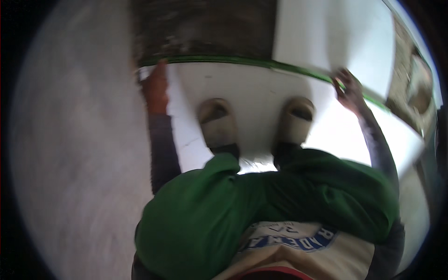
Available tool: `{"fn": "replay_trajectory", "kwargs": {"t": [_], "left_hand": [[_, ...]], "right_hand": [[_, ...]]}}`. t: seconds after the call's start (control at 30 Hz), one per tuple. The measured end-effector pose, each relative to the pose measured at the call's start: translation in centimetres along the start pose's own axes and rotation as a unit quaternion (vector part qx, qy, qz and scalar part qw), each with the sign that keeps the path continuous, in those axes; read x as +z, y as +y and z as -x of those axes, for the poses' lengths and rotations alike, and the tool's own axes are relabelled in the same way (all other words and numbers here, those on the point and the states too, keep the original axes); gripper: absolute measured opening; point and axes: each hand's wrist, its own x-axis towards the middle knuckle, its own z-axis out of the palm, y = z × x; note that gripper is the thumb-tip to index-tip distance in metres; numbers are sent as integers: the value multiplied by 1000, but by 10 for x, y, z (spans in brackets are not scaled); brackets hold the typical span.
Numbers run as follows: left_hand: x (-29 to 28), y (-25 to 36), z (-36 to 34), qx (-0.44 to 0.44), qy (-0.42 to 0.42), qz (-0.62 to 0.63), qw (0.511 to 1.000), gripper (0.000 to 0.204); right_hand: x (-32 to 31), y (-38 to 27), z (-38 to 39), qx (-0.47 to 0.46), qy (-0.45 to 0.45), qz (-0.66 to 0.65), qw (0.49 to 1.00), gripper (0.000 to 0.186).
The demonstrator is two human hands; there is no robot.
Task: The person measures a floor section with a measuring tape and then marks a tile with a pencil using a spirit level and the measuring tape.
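Observation:
A thin green strip [219,59] runs along the far edge of a white panel [252,84]; I cannot tell whether it is a cord, a tape or the panel's own edging. My left hand [156,91] is closed at the strip's left end, by the panel's far left corner, a fingertip reaching over the green. Farther right, my right hand [348,88] has its fingers bent together at the strip, which continues beyond it. The undersides of both grips are hidden.
My feet in tan slip-on shoes [218,126] stand on the white panel. Beyond the strip lie a dark rough patch [205,28] and another white panel [331,37]. A pale wall-like surface [79,140] rises along the left. Rough brownish ground [401,88] shows at the far right.

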Motion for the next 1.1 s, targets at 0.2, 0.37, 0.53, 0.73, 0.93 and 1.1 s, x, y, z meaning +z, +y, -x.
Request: {"fn": "replay_trajectory", "kwargs": {"t": [0.2, 0.37, 0.53, 0.73, 0.93, 1.1], "left_hand": [[73, 37, 36, -22, 98, -19, 995, 31], [66, 36, 45, -30, 98, -9, 995, 32], [67, 41, 55, -29, 77, 34, 996, 32], [63, 38, 56, -11, 63, 51, 997, 32], [61, 46, 63, -6, 38, 62, 997, 33], [61, 46, 63, -23, 38, 94, 995, 30]], "right_hand": [[-14, -15, 2, 30, -39, -47, 998, 8], [-14, -26, -10, 37, -63, -53, 996, 5], [-16, -26, -13, 49, -91, -48, 993, 4], [-17, -27, -18, 70, -130, -31, 989, 5], [-15, -23, -16, 84, -146, -20, 985, 6], [-19, -29, -23, 106, -174, -8, 979, 6]]}}
